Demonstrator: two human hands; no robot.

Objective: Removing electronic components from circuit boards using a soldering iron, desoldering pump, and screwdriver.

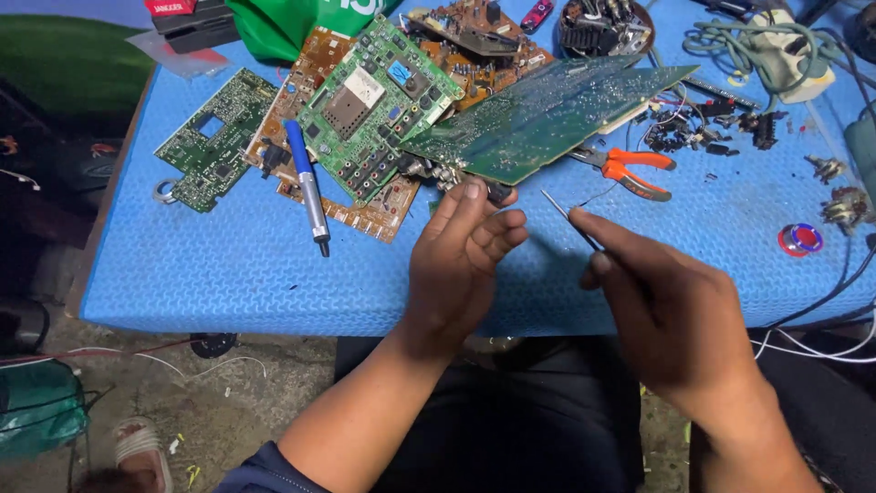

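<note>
We steadied the tilted green circuit board (547, 114) with left hand (461, 260) clenched on its edge, right hand (671, 306) pinching a thin probe (570, 219) for access.

A white rectangular label (364, 88) sat on the green circuit board at the table's far middle, with a small blue square sticker (400, 72) just beside it. At the far left corner lay a clear plastic packet (173, 55), and on the dark box behind it a red label (170, 7).

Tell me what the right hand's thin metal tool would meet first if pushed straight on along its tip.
Probably the large green circuit board raised above the blue mat; the right hand points its thin metal tool up-left toward it, though depth is unclear.
</note>
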